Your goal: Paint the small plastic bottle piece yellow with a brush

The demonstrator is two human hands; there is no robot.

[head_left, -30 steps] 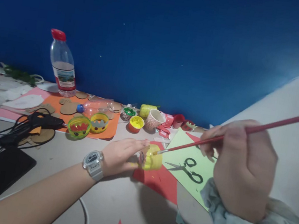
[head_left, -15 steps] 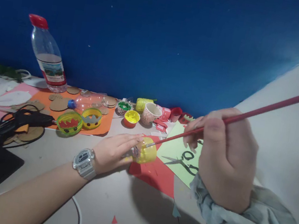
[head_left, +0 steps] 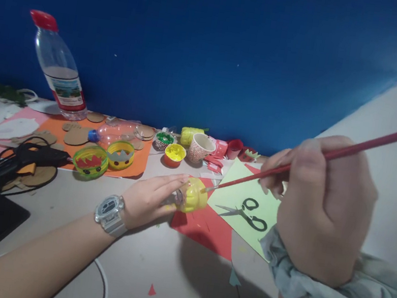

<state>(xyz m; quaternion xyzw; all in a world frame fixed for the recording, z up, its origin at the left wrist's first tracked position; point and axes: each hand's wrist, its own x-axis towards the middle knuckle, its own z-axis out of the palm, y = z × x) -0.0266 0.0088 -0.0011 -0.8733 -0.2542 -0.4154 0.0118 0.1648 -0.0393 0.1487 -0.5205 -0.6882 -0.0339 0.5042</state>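
Nearest to the camera, the right hand is wearing a grey scrunchie on the wrist. Its fingers are pressing together around a red paintbrush, and they are pinching the thin handle. The left hand, with a grey watch on the wrist, is lying low over the table. Its fingers are closing on a small yellow plastic piece from the side.

This piece is sitting just above the corner of a red paper, and the brush tip is touching its right side. Beside the red paper, a light green paper is lying with black scissors on it.

Further back, a pot of yellow paint and a paper cup are standing close together. To the left, a green ring and a yellow ring are resting on an orange sheet, near a black glue gun. A water bottle with a red cap is standing at the far edge, in front of the blue wall.
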